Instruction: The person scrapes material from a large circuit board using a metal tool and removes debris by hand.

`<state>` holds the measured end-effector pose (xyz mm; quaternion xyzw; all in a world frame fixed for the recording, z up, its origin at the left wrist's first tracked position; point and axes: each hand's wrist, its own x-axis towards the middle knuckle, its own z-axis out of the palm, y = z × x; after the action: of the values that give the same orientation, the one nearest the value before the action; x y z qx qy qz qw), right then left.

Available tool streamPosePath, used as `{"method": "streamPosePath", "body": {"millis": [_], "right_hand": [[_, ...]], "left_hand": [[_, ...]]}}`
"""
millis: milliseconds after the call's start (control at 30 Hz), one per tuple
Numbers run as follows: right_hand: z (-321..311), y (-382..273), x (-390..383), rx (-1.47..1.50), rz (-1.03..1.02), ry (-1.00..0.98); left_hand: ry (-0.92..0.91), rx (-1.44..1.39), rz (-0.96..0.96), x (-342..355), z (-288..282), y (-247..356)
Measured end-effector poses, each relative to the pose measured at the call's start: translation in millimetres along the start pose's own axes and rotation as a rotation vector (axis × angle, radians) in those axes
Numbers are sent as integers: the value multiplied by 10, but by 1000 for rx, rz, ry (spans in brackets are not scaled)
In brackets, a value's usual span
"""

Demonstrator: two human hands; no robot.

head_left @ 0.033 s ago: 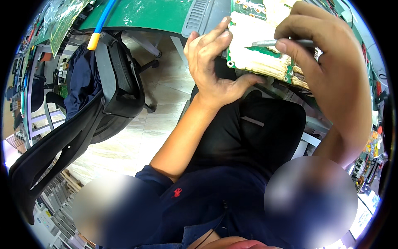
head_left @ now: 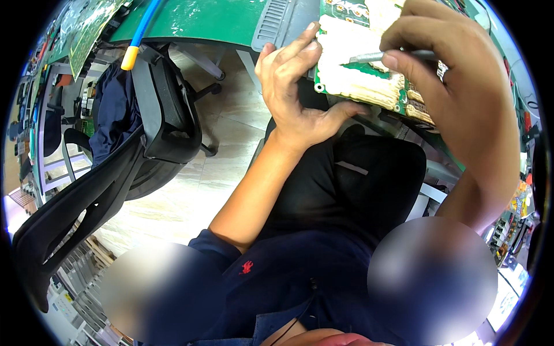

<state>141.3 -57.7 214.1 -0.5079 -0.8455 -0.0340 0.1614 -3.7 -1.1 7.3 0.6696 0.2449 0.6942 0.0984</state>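
Observation:
A green circuit board (head_left: 373,75), largely covered by a thick cream layer (head_left: 340,43) with uneven edges, sits at the top right. My left hand (head_left: 294,92) holds it by the left side: the fingers rest along that edge and the thumb reaches beneath the near edge. Above the board, my right hand (head_left: 456,63) pinches a slim grey metal tool (head_left: 369,57) between thumb and fingers. Its tip meets the cream layer beside a bare green patch. Whether the tool is a blade or tweezers, I cannot tell.
A green-topped bench (head_left: 202,20) runs across the top, with a grey slotted plastic piece (head_left: 274,23) left of the board. A blue tube with a yellow end (head_left: 130,57) juts over the bench edge. On the left stands a black chair (head_left: 164,109) with dark cloth (head_left: 112,109) beside it.
The board has shifted very slightly to the left, and the tool with it. Both hands keep their hold.

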Motion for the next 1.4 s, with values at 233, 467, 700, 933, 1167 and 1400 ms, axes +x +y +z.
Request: {"method": "streamPosePath", "body": {"millis": [233, 467, 700, 933, 1167, 1400], "right_hand": [[-8, 83, 93, -104, -95, -26], [174, 143, -78, 137, 102, -23], [381, 54, -249, 329, 301, 94], [441, 47, -241, 318, 260, 146], [356, 7, -220, 134, 199, 112], [97, -153, 53, -21, 111, -3]], "left_hand": [[-101, 20, -20, 15, -74, 38], [-19, 14, -8, -11, -55, -5], [-15, 35, -22, -3, -21, 38], [29, -18, -20, 12, 13, 42], [31, -24, -27, 17, 8, 65], [15, 17, -11, 21, -17, 45]]}}
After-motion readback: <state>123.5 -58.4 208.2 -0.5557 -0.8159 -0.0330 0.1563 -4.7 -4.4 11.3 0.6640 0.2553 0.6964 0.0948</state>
